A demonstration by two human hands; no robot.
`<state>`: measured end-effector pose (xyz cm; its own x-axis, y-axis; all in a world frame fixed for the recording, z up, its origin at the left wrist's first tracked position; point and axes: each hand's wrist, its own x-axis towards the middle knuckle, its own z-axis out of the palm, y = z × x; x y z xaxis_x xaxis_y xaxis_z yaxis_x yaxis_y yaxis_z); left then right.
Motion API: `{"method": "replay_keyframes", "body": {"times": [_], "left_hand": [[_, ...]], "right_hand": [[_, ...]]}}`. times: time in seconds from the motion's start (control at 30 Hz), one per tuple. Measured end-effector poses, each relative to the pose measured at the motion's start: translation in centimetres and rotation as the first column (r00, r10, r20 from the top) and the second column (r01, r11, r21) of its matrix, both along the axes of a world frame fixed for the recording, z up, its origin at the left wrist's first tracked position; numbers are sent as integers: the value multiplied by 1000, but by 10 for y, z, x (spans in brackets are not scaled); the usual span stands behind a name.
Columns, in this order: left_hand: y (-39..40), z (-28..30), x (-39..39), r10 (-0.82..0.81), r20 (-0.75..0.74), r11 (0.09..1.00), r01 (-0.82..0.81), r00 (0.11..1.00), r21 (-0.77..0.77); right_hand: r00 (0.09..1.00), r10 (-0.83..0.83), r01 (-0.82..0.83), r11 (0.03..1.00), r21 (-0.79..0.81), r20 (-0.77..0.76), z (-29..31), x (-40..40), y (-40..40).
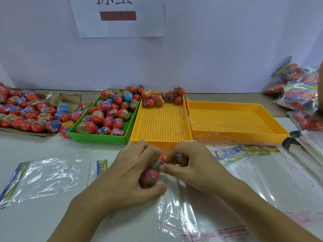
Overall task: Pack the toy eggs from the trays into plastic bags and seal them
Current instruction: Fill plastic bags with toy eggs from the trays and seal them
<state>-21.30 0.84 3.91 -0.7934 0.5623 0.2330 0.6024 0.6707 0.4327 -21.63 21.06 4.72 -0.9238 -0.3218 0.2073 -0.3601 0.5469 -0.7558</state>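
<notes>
— Where are the eggs?
— Red plastic toy eggs point(149, 178) sit in the left hand point(129, 173) grip, fingers curled round them; the right hand point(194, 167) pinches one egg beside it.
— The clear plastic bag point(190, 212)?
— Below both grips, on the white table point(43, 222).
— Room ahead?
— The perforated yellow tray point(161, 126) rim lies just beyond the knuckles.

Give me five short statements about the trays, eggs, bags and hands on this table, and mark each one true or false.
1. The green tray holds many toy eggs. True.
2. The right-hand yellow tray is full of eggs. False: no eggs lie in it.
3. Both hands are at a cluster of eggs in front of the trays. True: the left hand and right hand grip them.
4. The middle yellow tray has eggs only at its far end. True.
5. Filled bags are stacked at far left. False: they are at far right.
</notes>
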Motion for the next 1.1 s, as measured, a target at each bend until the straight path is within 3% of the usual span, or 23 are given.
{"method": "replay_keyframes", "body": {"times": [0.3, 0.4, 0.5, 0.6, 0.7, 0.8, 0.87, 0.9, 1.0, 1.1], "left_hand": [[2, 5, 3, 33, -68, 999, -30, 997, 33], [-2, 7, 3, 98, 44, 994, -100, 994, 49], [-7, 8, -1, 222, 127, 968, -234, 967, 88], [-7, 9, -3, 307, 127, 951, -309, 943, -1], [-4, 10, -3, 321, 157, 946, -324, 934, -9], [-4, 10, -4, 341, 188, 924, -365, 921, 114], [-4, 10, -5, 366, 162, 901, -393, 916, 186], [-4, 10, -6, 378, 166, 884, -409, 911, 225], [-4, 12, -9, 399, 240, 827, -460, 885, 323], [-4, 14, -11, 388, 293, 777, -481, 874, 406]], "right_hand": [[967, 214, -228, 968, 104, 136, 4, 6, 1], [981, 146, -154, 987, 51, 130, 4, 2, 3], [998, 5, 2, 994, -110, 64, 8, 2, 4], [995, -88, 95, 976, -197, 48, 15, 2, 6], [985, -165, 166, 986, -14, 60, 21, -1, 12], [968, -77, -12, 936, 353, 237, 30, 0, 26], [936, -45, -121, 889, 441, 349, 35, 4, 33], [943, -51, -111, 883, 456, 330, 35, 5, 34], [987, -82, 36, 951, 309, 140, 33, 5, 27], [990, -92, 81, 992, 94, 111, 26, 7, 16]]}}
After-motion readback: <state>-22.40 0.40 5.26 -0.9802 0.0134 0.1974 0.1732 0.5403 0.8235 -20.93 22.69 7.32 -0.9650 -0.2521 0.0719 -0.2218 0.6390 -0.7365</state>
